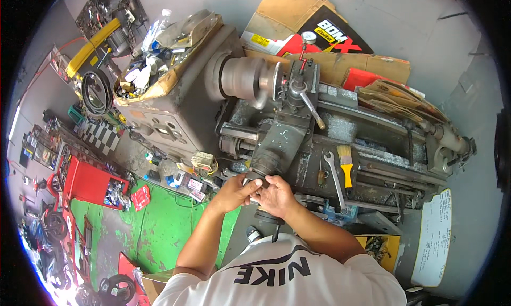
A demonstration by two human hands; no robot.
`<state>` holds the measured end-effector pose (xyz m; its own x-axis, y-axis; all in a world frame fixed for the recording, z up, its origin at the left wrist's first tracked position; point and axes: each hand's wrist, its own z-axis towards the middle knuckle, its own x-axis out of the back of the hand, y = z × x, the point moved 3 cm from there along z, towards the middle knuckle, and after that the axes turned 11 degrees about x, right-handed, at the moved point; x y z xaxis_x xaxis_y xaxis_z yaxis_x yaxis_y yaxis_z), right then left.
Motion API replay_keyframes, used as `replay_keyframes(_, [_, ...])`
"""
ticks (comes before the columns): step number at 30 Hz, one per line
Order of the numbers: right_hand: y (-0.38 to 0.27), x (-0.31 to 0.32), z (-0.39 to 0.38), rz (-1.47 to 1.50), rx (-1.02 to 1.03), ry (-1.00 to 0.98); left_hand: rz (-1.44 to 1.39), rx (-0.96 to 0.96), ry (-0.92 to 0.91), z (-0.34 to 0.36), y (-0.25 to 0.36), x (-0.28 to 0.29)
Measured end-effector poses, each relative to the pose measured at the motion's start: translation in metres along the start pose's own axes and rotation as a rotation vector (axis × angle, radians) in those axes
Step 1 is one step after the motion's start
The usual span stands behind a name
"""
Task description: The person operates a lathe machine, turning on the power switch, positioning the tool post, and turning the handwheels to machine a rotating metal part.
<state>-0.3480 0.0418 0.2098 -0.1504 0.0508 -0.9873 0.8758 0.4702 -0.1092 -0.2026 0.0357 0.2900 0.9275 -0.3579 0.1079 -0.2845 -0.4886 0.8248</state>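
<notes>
I stand over a metal lathe, both hands at the near end of its cross slide [282, 141]. My left hand [232, 194] is closed around the left side of the cross-slide handwheel [264, 166], its thumb lying across the top. From the right, my right hand [278, 197] curls its fingers against the same part; the exact grip underneath is hidden. Beyond them, the lathe chuck [242, 77] looks smeared, as if spinning. A round disc-like workpiece [278, 81] is at its right face, beside the tool post [298, 93] with its angled lever.
On the right of the lathe lie a wrench [335, 178] and a yellow-handled paintbrush [346, 167]. A dial gauge [308, 37] stands behind the tool post. Metal chips litter the bed [340, 127]. Cluttered items fill a tray [159, 72] on the headstock [178, 109]. Cardboard [290, 10] leans behind.
</notes>
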Motion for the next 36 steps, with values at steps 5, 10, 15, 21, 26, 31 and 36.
replay_keyframes(5, [0.000,-0.014,-0.005,-0.102,0.137,0.126,0.592,-0.176,0.458,-0.011,0.006,-0.010])
replay_keyframes(10, [-0.002,-0.033,-0.011,-0.359,0.192,0.240,0.728,-0.776,0.912,-0.034,0.018,-0.041])
replay_keyframes(15, [-0.003,-0.036,-0.013,-0.619,0.301,0.301,0.754,-0.497,0.909,-0.029,0.015,-0.043])
replay_keyframes(21, [-0.010,-0.017,-0.019,-0.668,0.276,0.235,0.504,-0.364,0.757,-0.024,0.011,-0.029])
replay_keyframes(26, [-0.013,-0.007,-0.016,-0.293,0.155,0.132,0.143,-0.187,0.490,-0.013,-0.002,-0.020])
replay_keyframes(31, [-0.005,-0.005,-0.006,-0.081,0.057,0.037,-0.120,-0.135,0.296,-0.002,-0.014,-0.011])
replay_keyframes(36, [0.003,-0.004,-0.006,-0.104,0.079,0.074,-0.002,-0.212,0.390,-0.005,-0.012,-0.011])
